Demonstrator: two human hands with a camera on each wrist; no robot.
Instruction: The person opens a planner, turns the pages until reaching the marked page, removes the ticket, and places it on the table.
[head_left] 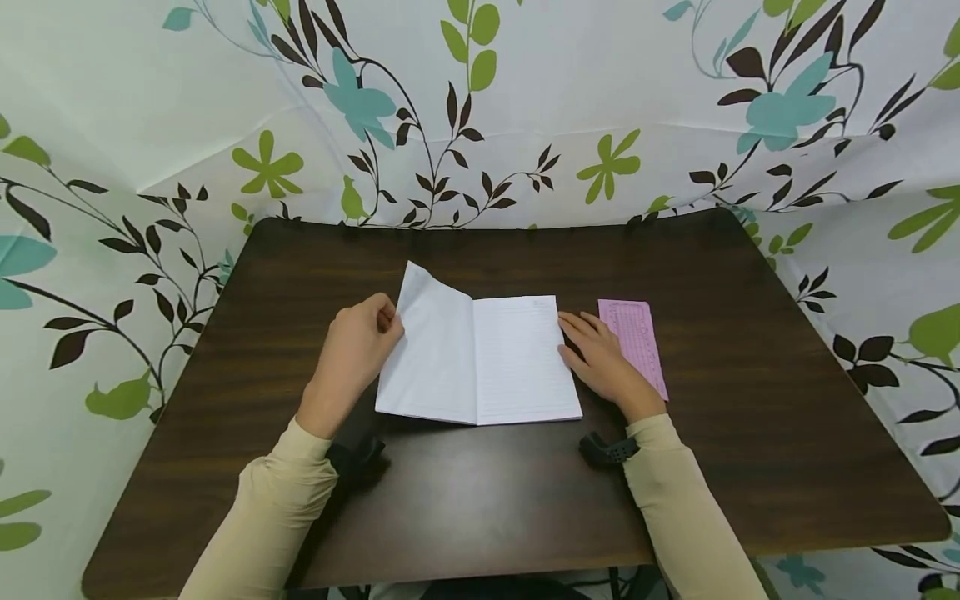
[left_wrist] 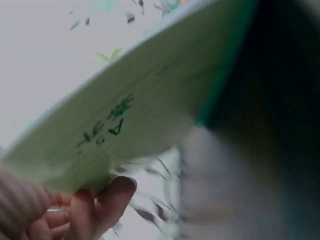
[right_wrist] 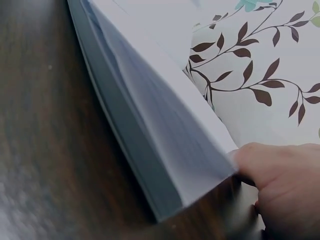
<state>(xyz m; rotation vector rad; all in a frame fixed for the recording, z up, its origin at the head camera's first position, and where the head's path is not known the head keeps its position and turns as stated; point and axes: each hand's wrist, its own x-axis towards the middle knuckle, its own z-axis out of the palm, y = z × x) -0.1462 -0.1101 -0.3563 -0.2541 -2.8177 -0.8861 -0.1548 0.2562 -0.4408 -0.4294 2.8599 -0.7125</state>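
Observation:
A notebook (head_left: 525,358) lies open on the dark table, with ruled lines on its right page. Its left leaf (head_left: 431,350) is raised and bent at the top corner. My left hand (head_left: 356,337) pinches that leaf's outer edge; the left wrist view shows the leaf's underside (left_wrist: 115,115) with dark handwriting, above the fingers. At the notebook's right edge, my right hand (head_left: 603,358) rests with fingers fairly straight. Close up, its thumb (right_wrist: 255,160) touches the edge of the pages (right_wrist: 170,115), which stand slightly fanned over the dark cover. Most right fingers are hidden there.
A pink printed sheet (head_left: 633,337) lies right of the notebook, partly behind the right hand. The dark wooden table (head_left: 750,467) extends around both. A patterned leaf-and-flower cloth (head_left: 525,100) hangs behind and beside the table.

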